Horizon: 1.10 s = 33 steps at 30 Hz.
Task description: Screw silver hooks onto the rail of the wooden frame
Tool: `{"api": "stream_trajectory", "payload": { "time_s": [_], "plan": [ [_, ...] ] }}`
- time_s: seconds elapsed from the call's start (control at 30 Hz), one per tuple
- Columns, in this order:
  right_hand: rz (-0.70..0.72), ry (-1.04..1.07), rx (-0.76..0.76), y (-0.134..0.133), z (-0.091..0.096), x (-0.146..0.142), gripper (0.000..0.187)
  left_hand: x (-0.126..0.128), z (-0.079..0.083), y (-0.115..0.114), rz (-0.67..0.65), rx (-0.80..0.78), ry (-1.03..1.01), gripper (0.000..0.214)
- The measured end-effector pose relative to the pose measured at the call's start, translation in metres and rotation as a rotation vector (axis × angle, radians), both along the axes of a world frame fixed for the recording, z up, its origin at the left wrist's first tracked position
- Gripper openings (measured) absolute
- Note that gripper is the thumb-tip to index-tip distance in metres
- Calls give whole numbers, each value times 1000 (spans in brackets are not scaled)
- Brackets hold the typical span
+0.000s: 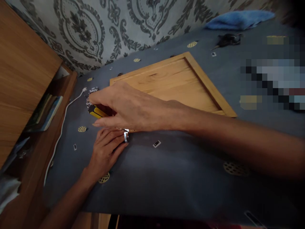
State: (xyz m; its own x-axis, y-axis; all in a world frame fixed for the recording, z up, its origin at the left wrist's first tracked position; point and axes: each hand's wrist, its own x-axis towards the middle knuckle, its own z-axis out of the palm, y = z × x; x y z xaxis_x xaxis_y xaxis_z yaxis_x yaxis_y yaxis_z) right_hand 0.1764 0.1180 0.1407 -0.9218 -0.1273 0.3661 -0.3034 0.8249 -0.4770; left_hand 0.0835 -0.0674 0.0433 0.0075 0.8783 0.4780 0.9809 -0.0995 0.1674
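A wooden framed panel (164, 84) lies on the blue-grey cloth. My right hand (133, 108) reaches across its near left corner, fingers closed round a yellow and black tool handle (97, 112); the tool's working end is hidden. Small silvery metal pieces (92, 93) show just beyond these fingers, too blurred to name. Below it, my left hand (108, 146) rests at the panel's near edge. Its thumb and fingers close on a shiny metal piece (126, 136), which is partly covered, and I cannot tell whether it is fixed to the panel.
A wooden cabinet (26, 60) with books (47, 111) on its shelf stands at the left. A white cable (63, 122) runs beside it. Towards the back right lie a blue cloth (238, 19) and a dark object (228, 39). A blurred-out item sits at the right.
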Motion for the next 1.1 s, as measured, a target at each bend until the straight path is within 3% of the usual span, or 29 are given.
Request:
{"api": "stream_trajectory", "payload": {
  "time_s": [0.23, 0.33, 0.47, 0.53, 0.6, 0.7, 0.8, 0.9, 1.0, 1.1],
  "plan": [
    [15, 8, 56, -1, 2, -2, 38, -2, 6, -3, -29, 1, -42, 10],
    [27, 27, 32, 0, -2, -2, 34, -4, 21, -5, -13, 101, -85, 10],
    [40, 42, -103, 2, -12, 0, 22, -5, 50, 2, 129, 365, -170, 13],
    [41, 61, -199, 3, -16, 1, 36, -3, 62, 10, 172, 427, -355, 28],
    [59, 102, -292, 3, -19, 2, 52, 0, 71, 18, 177, 357, -479, 35],
    [78, 131, -411, 1, -20, 4, 61, 2, 80, 25, 137, 233, -470, 27],
    [59, 93, -472, 0, -26, 9, 68, 1, 83, 26, 110, 221, -497, 21],
    [-7, 66, -380, 4, -45, 20, 59, -1, 82, 26, 124, 197, -572, 18],
    [-95, 42, -143, 8, -73, 34, 12, -1, 78, 28, 113, 225, -558, 21],
    [-71, 58, -75, 10, -96, 45, 21, -1, 74, 32, 88, 248, -502, 32]
  ]
}}
